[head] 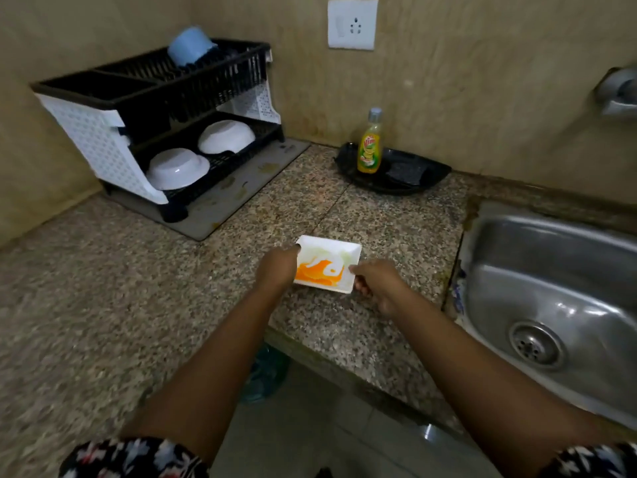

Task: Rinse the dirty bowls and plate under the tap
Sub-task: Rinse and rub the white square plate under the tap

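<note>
A white rectangular plate (331, 255) smeared with orange sauce lies on the granite counter (103, 288), left of the steel sink (551, 270). My left hand (277, 267) grips the plate's left edge, thumb over the rim. At the plate's right front corner, my right hand (377, 282) pinches the rim, fingers curled under it. Two white bowls (177, 169) (225, 136) sit upside down on the lower shelf of the black dish rack (155, 91). The tap (620, 91) shows only partly at the right edge, on the wall.
A blue cup (189, 44) lies on the rack's top tier. A dish soap bottle (369, 143) stands on a black tray (427, 174) with a dark scrubber, by the back wall. A wall socket (351, 24) is above it. The counter edge runs below my arms.
</note>
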